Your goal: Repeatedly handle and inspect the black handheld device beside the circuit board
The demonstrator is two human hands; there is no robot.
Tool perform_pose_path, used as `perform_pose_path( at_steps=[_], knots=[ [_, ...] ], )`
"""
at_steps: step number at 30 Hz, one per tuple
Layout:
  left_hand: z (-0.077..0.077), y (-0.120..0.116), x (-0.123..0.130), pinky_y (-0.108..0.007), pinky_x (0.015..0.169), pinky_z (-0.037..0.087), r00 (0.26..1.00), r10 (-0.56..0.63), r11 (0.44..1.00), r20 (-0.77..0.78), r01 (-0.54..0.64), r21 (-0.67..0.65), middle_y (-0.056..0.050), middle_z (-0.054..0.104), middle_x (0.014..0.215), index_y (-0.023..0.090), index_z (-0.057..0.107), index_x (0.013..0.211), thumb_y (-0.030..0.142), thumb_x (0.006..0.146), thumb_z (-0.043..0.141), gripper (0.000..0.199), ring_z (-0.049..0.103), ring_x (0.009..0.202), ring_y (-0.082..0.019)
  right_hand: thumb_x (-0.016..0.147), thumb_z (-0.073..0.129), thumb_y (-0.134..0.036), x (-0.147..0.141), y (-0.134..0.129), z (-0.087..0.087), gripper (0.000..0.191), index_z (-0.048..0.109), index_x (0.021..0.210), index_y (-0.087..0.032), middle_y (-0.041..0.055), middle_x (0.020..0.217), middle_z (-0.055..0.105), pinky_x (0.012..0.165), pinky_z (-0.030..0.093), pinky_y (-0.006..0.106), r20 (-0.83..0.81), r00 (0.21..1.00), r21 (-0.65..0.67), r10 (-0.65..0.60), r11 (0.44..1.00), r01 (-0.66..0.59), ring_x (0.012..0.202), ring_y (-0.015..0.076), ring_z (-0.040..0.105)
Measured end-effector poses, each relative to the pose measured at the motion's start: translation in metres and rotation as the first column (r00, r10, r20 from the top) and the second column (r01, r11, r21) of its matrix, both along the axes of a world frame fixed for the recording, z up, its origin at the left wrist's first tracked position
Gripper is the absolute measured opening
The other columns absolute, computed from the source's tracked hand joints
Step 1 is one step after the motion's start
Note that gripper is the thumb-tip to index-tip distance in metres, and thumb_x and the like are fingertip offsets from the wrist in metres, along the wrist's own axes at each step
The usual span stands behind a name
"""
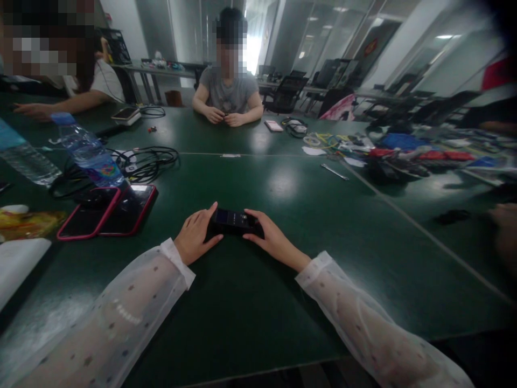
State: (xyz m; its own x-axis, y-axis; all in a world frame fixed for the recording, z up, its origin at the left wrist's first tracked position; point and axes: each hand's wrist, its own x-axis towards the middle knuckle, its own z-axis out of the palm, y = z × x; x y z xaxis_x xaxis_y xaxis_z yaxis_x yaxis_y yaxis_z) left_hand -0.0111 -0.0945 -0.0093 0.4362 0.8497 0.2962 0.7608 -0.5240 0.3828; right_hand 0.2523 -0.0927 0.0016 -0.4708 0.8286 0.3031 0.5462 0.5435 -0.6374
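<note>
A small black handheld device [232, 220] with a little dark screen at its left end lies level at the green table's surface, between my two hands. My left hand [197, 233] grips its left end, thumb along the near side and fingers at the far side. Around the right end, my right hand [270, 235] closes in the same way. My fingers cover both ends of the device, and whether it rests on the table I cannot tell. Two phones in red cases [128, 211] lie to the left of my left hand, partly overlapping.
Water bottles [91, 153] and coiled black cables [151, 166] are at the left. A wrench [334, 172] lies beyond my right hand, with a pile of cables and tools [407, 153] further right. A person [228, 94] sits opposite; other people are at both sides.
</note>
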Motion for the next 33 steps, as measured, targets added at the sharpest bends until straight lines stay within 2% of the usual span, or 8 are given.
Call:
perform_pose_path(
  at_steps=[14,22,28,31,33],
  knots=[
    [-0.002,0.0,-0.001,-0.053,0.104,0.036,1.0,-0.013,1.0,0.003,0.013,0.007,-0.015,0.045,0.14,0.022,0.005,0.152,0.046,0.09,0.053,0.082,0.042,0.129,-0.033,0.084,0.066,-0.03,0.0,-0.001,0.0,0.06,0.037,0.137,-0.028,0.0096,0.13,0.053,0.101,0.046,0.052,-0.006,1.0,-0.001,-0.005,1.0,0.005,0.119,0.0257,0.054],
    [-0.007,0.002,-0.001,-0.052,0.104,0.037,1.0,0.006,0.999,-0.016,-0.005,0.033,-0.018,0.044,0.141,0.017,0.0,0.151,0.049,0.089,0.052,0.087,0.042,0.129,-0.033,0.083,0.068,-0.027,0.0,0.0,0.001,0.058,0.041,0.134,-0.026,0.0091,0.127,0.055,0.101,0.046,0.049,-0.052,0.999,-0.027,-0.001,1.0,0.0,0.117,0.0241,0.055],
    [-0.012,0.003,0.0,-0.052,0.104,0.038,0.999,0.018,0.996,-0.045,-0.014,0.083,-0.02,0.044,0.14,0.015,0.008,0.15,0.051,0.09,0.049,0.081,0.043,0.129,-0.034,0.082,0.069,-0.027,-0.001,-0.002,0.003,0.054,0.044,0.13,-0.025,0.0087,0.122,0.058,0.099,0.048,0.049,-0.106,0.994,-0.065,-0.024,0.998,0.017,0.112,0.0236,0.059],
    [-0.013,0.004,-0.001,-0.052,0.104,0.038,0.998,0.029,0.996,-0.055,-0.024,0.089,-0.021,0.044,0.141,0.013,0.011,0.149,0.051,0.09,0.049,0.08,0.043,0.129,-0.035,0.082,0.069,-0.032,0.002,-0.001,0.011,0.051,0.046,0.127,-0.025,0.0082,0.123,0.057,0.099,0.048,0.047,-0.209,0.977,-0.083,-0.026,0.996,0.009,0.113,0.0237,0.059],
    [-0.011,0.003,-0.001,-0.052,0.105,0.036,0.997,0.033,0.998,-0.067,-0.029,0.065,-0.021,0.043,0.142,0.012,0.015,0.149,0.051,0.09,0.048,0.078,0.042,0.131,-0.035,0.083,0.067,-0.036,0.011,0.004,0.018,0.05,0.044,0.126,-0.026,0.0085,0.124,0.057,0.097,0.05,0.044,-0.337,0.938,-0.085,-0.083,0.995,0.058,0.113,0.0233,0.059]
  ],
)
